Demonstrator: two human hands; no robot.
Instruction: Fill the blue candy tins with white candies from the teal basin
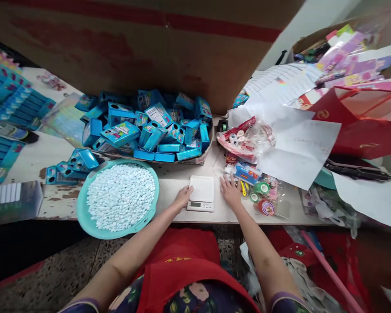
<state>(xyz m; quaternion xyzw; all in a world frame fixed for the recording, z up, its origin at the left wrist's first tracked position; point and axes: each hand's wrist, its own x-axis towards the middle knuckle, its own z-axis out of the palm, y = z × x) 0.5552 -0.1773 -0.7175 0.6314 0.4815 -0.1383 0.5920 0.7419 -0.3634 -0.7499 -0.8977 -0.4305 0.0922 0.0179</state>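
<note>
A white digital scale sits near the table's front edge, with a bare weighing plate and a small display. My left hand grips its left edge, the thumb reaching the plate. To the scale's right, my right hand rests on the table with its fingers spread, holding nothing. Beside those fingers lie a blue packet, a yellow cutter and rolls of green tape. Left of the scale stands a turquoise basin full of small pale blue candy-like pieces.
Behind the basin, a carton holds many blue tins; several more tins lie left of it. A big cardboard box rises at the back. Papers, red folders and a plastic bag crowd the right.
</note>
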